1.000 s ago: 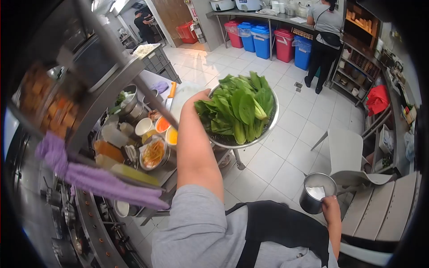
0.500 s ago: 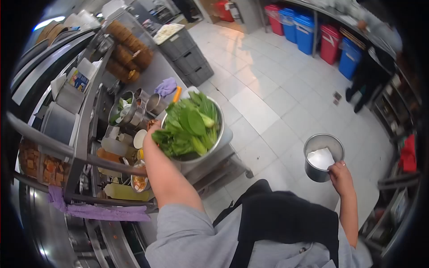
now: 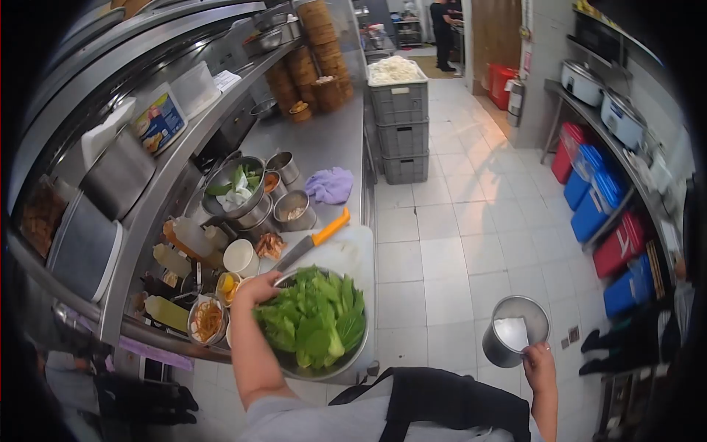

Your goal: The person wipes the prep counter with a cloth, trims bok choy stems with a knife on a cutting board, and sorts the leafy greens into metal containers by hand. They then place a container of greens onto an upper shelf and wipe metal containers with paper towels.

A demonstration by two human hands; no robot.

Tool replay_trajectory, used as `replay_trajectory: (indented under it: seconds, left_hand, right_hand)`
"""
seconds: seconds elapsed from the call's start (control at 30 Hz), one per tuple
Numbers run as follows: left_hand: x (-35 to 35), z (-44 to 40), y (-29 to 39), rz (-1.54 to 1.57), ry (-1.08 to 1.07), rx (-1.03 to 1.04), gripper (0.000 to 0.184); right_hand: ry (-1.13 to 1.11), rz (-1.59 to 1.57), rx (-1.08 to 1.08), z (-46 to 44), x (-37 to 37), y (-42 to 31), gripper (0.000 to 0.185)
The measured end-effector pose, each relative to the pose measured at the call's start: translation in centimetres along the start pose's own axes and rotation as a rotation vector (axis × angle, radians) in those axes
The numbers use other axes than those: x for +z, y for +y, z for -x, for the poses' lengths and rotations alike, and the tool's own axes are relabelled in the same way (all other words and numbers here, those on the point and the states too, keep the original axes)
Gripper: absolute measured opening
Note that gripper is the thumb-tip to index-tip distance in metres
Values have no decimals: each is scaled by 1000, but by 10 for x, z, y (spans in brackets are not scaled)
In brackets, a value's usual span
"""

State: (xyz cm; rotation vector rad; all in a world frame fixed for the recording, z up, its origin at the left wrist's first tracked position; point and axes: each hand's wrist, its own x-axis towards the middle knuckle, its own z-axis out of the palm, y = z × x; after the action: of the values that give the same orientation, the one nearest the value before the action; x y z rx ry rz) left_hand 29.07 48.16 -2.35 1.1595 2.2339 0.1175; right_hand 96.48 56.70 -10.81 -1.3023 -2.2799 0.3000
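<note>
Clamping bowl (image 3: 347, 359) of greens (image 3: 313, 317) at rim, near knife (image 3: 314, 239), with fingers of left hand (image 3: 259, 289); clamping pot (image 3: 502, 349) rim, over floor (image 3: 442, 342), with fingers of right hand (image 3: 540, 362). Could spill greens by tilting on one-sided grip.

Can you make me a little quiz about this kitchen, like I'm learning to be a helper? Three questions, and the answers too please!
1. Which hand holds the metal pot?

2. True or false: the knife lies on the purple cloth.

3. What is heaped in the metal bowl beside the left hand?
A) oranges
B) leafy greens
C) bread rolls

Key:
1. The right hand.
2. False: it lies on the white cutting board.
3. B.
</note>
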Motion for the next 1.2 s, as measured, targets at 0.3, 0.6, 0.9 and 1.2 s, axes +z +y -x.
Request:
replay_trajectory:
  seconds: [0.3,0.6,0.9,1.2]
  left_hand:
    - [-68,89,147,586,409,47,28]
    - [44,-49,340,1174,358,33,83]
    - [13,-123,270,1677,1100,-84,67]
    - [-57,-174,271,1590,1201,-186,76]
  right_hand:
    - [-102,-82,-433,-290,43,83,15]
    - [-133,-384,-1409,-518,66,-91,16]
    - [-139,-984,-1643,-626,154,-198,34]
    - [-825,-600,-1289,-697,359,-276,66]
